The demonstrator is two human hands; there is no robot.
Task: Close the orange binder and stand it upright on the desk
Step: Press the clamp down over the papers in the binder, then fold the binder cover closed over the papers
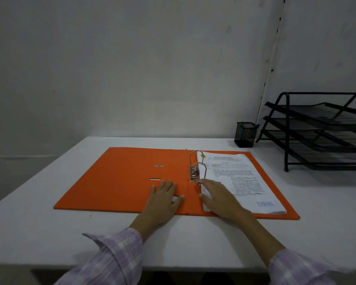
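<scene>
Two bare hands rest flat and unclenched, grasping nothing: the left hand (164, 199) on the spine area of the orange binder (119, 179), the right hand (219, 195) on the filed paper stack (238, 179). The binder lies fully open on the white desk (39, 219). Its board covers appear stiff and hinged; the papers likely weight the right side. Recommended hold: the left cover's outer edge for closing, then the spine for standing.

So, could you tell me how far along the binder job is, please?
Nothing looks finished: the orange binder lies open and flat on the desk. Left hand rests on the empty cover, right hand on the papers. Closing and standing it upright remain.
</scene>
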